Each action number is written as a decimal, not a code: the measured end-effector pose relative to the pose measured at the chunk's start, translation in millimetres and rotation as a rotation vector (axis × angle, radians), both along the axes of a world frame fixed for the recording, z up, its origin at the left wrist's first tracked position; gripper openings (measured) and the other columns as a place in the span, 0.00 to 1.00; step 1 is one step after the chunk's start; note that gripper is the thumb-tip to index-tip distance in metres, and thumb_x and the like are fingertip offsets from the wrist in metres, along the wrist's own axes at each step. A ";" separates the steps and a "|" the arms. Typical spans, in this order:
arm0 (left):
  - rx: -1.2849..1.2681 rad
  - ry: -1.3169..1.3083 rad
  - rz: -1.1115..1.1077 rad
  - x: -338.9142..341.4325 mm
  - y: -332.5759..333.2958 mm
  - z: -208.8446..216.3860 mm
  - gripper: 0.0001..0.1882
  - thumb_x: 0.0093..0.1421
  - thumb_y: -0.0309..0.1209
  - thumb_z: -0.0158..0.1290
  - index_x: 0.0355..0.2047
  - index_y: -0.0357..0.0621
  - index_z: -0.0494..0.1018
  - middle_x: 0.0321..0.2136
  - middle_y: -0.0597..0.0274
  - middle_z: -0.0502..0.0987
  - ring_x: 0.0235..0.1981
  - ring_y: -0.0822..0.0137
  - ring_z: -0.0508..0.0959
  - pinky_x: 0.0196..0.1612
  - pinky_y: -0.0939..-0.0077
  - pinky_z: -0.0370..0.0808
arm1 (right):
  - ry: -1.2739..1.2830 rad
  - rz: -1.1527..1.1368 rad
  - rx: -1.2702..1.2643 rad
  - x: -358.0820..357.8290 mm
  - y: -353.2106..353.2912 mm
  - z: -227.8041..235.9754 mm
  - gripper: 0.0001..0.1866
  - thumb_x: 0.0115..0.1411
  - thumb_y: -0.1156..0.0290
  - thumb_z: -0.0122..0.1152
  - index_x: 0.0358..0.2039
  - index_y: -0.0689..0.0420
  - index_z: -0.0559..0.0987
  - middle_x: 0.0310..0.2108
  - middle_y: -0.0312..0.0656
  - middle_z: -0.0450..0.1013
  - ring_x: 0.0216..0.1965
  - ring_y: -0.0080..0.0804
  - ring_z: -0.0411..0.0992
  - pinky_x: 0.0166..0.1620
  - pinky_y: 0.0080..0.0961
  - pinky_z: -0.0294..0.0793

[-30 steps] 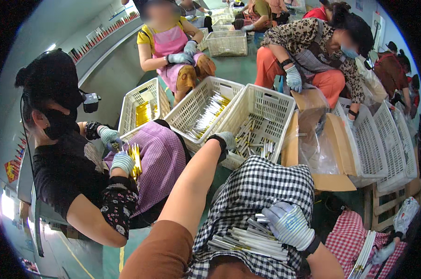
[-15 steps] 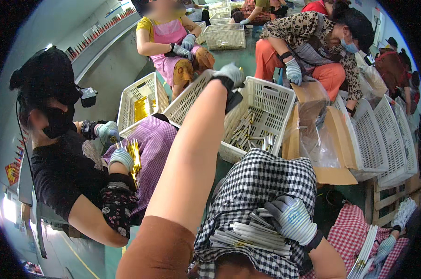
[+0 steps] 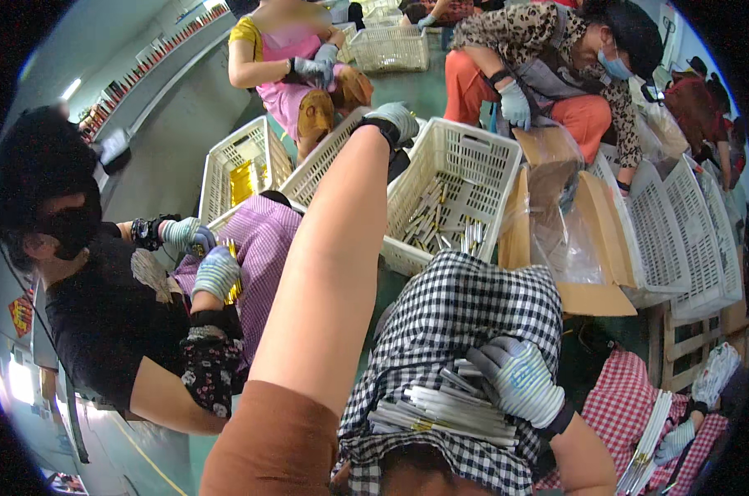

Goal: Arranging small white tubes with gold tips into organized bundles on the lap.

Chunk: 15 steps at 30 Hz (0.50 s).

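Note:
My left arm stretches far forward. Its gloved hand (image 3: 395, 122) is over the far end of a white crate, its fingers mostly hidden behind the wrist. In my lap, a black-and-white checked apron (image 3: 465, 306) carries a bundle of slim silvery-white tubes (image 3: 440, 413), some with gold bands. My right hand (image 3: 519, 380), in a striped grey-and-white glove, is closed over the upper right ends of these tubes. Ahead, a white slatted crate (image 3: 507, 178) contains loose tubes (image 3: 428, 217) and a small upright cluster.
Left of me, a co-worker's gloved hands (image 3: 217, 273) hold gold tubes. Another crate (image 3: 211, 194) has gold pieces in it. An open carton (image 3: 602, 299) with clear plastic stands right of the middle crate, beside nested crates (image 3: 705, 248). Other people sit across and at lower right.
The view has shifted slightly, and my left hand appears a little lower and further left. My right hand remains on the tubes. The co-worker's hands at left have moved closer together.

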State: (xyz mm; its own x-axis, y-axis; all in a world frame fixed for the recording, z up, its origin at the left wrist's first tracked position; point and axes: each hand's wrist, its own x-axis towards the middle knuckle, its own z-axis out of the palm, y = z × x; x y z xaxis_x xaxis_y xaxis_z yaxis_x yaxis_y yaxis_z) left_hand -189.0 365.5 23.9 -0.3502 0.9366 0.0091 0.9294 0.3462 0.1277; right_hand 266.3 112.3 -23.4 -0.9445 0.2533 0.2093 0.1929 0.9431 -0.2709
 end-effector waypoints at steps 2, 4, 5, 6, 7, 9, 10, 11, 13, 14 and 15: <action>-0.085 -0.139 -0.210 -9.5 -15.1 -39.4 0.15 0.68 0.34 0.55 0.52 0.46 0.79 0.36 0.55 0.86 0.35 0.57 0.86 0.37 0.59 0.81 | -0.076 -0.011 -0.030 -1.3 -0.1 0.2 0.19 0.55 0.69 0.61 0.48 0.56 0.83 0.37 0.40 0.79 0.42 0.41 0.77 0.44 0.38 0.79; -0.105 -0.471 -0.134 -4.2 -38.1 -91.2 0.10 0.69 0.31 0.53 0.45 0.43 0.81 0.32 0.53 0.85 0.31 0.60 0.85 0.32 0.61 0.80 | -0.004 -0.007 -0.052 -1.3 0.0 -1.4 0.19 0.54 0.70 0.63 0.47 0.57 0.82 0.37 0.40 0.78 0.42 0.40 0.77 0.44 0.37 0.79; -0.166 -0.379 -0.144 0.3 -52.1 -116.6 0.10 0.70 0.30 0.53 0.37 0.41 0.83 0.29 0.54 0.85 0.27 0.63 0.85 0.27 0.61 0.79 | 0.014 0.005 -0.046 -0.5 -0.1 -2.5 0.20 0.53 0.69 0.65 0.48 0.57 0.82 0.38 0.40 0.78 0.43 0.40 0.77 0.44 0.38 0.79; -0.171 -0.264 -0.244 11.2 -70.0 -146.1 0.10 0.66 0.32 0.54 0.39 0.42 0.84 0.34 0.49 0.85 0.34 0.57 0.85 0.35 0.59 0.80 | 0.026 0.011 -0.037 0.3 -0.3 -3.8 0.22 0.52 0.69 0.66 0.49 0.57 0.81 0.39 0.40 0.78 0.44 0.40 0.77 0.44 0.38 0.79; -0.167 -0.227 -0.226 22.1 -88.2 -172.6 0.12 0.63 0.34 0.55 0.41 0.43 0.85 0.39 0.45 0.85 0.41 0.51 0.85 0.43 0.57 0.81 | 0.026 0.012 -0.002 1.6 -0.6 -4.7 0.24 0.51 0.68 0.69 0.50 0.58 0.80 0.41 0.39 0.78 0.45 0.40 0.77 0.45 0.39 0.80; -0.306 0.041 -0.290 41.8 -123.6 -214.3 0.16 0.60 0.37 0.57 0.44 0.44 0.85 0.45 0.41 0.85 0.49 0.45 0.85 0.52 0.55 0.81 | 0.026 0.005 -0.019 3.4 -0.9 -6.2 0.24 0.51 0.68 0.69 0.50 0.57 0.80 0.41 0.39 0.78 0.46 0.40 0.77 0.45 0.39 0.80; -0.306 0.021 -0.245 45.8 -132.6 -224.3 0.17 0.61 0.39 0.57 0.45 0.44 0.85 0.45 0.42 0.85 0.49 0.45 0.85 0.52 0.55 0.81 | 0.020 0.006 -0.020 3.9 -0.3 -6.4 0.24 0.51 0.68 0.69 0.51 0.57 0.80 0.41 0.39 0.79 0.46 0.40 0.77 0.45 0.39 0.80; -0.377 0.004 -0.240 47.6 -139.0 -228.8 0.18 0.61 0.40 0.57 0.45 0.45 0.85 0.46 0.43 0.85 0.49 0.46 0.85 0.52 0.56 0.81 | 0.033 0.009 -0.032 3.5 0.0 -6.6 0.24 0.52 0.69 0.68 0.51 0.57 0.80 0.42 0.39 0.79 0.46 0.40 0.77 0.45 0.39 0.80; -0.511 -0.028 -0.240 46.8 -141.9 -223.2 0.19 0.61 0.43 0.57 0.47 0.45 0.84 0.48 0.45 0.84 0.50 0.47 0.84 0.53 0.56 0.81 | 0.047 0.005 -0.016 1.9 1.2 -5.4 0.23 0.52 0.69 0.67 0.51 0.57 0.80 0.41 0.39 0.79 0.46 0.40 0.77 0.45 0.39 0.80; -0.559 -0.016 -0.258 46.9 -140.9 -216.0 0.20 0.62 0.44 0.57 0.48 0.45 0.84 0.48 0.46 0.84 0.50 0.48 0.84 0.54 0.56 0.80 | 0.052 0.013 -0.008 1.0 1.3 -4.5 0.23 0.52 0.69 0.67 0.51 0.57 0.80 0.41 0.40 0.79 0.45 0.40 0.77 0.44 0.39 0.80; -0.556 -0.053 -0.333 47.5 -138.0 -206.9 0.21 0.62 0.45 0.58 0.48 0.45 0.84 0.49 0.47 0.84 0.51 0.48 0.84 0.54 0.57 0.80 | 0.044 0.016 -0.016 -0.6 2.4 -3.4 0.23 0.52 0.69 0.67 0.51 0.58 0.80 0.41 0.40 0.79 0.45 0.40 0.77 0.44 0.39 0.80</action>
State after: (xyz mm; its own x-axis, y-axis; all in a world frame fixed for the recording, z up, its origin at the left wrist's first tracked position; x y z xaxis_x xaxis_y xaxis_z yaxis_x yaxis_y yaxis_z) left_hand -141.4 227.5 -183.0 -0.0271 0.8553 -0.5174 0.9958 0.0686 0.0613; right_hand 265.7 114.7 -26.8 -0.9384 0.2418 0.2469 0.1652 0.9414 -0.2941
